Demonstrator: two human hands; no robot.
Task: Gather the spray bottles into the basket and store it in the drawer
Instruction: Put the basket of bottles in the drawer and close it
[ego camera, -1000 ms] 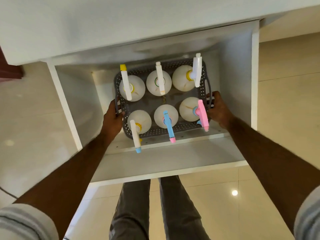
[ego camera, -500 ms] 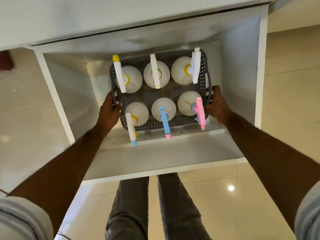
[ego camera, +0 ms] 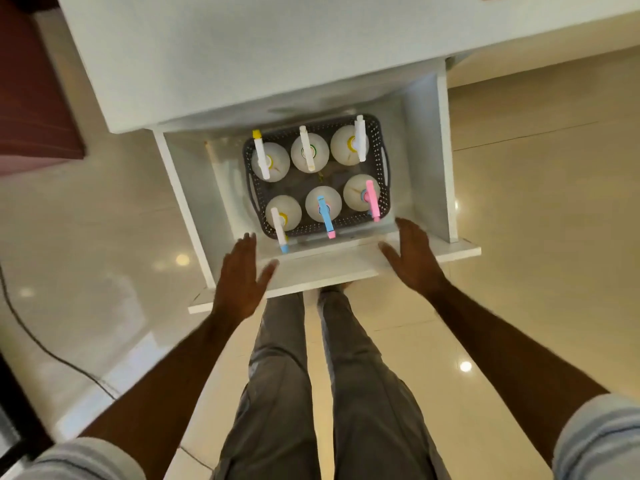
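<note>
Glossy cream floor tiles surround the open white drawer (ego camera: 446,161), where the dark perforated plastic basket (ego camera: 383,174) of six white spray bottles (ego camera: 310,152) now sits. Left hand (ego camera: 239,278) at seven o'clock and right hand (ego camera: 414,254) at five have let go, fingers spread wide; closing remains.

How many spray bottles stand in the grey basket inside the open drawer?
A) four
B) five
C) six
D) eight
C: the grey basket in the open drawer holds two rows of three spray bottles, six in all, while the left hand and the right hand are both open near the drawer front.
</note>
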